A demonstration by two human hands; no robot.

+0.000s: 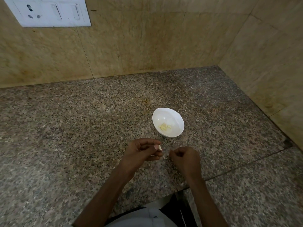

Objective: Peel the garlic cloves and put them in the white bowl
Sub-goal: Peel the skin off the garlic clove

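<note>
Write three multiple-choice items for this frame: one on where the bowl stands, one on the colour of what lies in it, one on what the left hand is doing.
1. Where does the white bowl stand?
A. On the counter, beyond the left hand and right hand
B. In the person's lap
C. At the counter's far left end

2. What colour are the pieces in the bowl?
A. Green
B. Pale yellow
C. Red

3. What is the left hand doing?
A. Lying flat on the counter
B. Gripping the bowl's rim
C. Pinching a garlic clove

Answers: 1 A, the bowl sits on the counter just past both hands; 2 B, pale yellow bits lie at its bottom; 3 C, the clove shows white at the fingertips.
</note>
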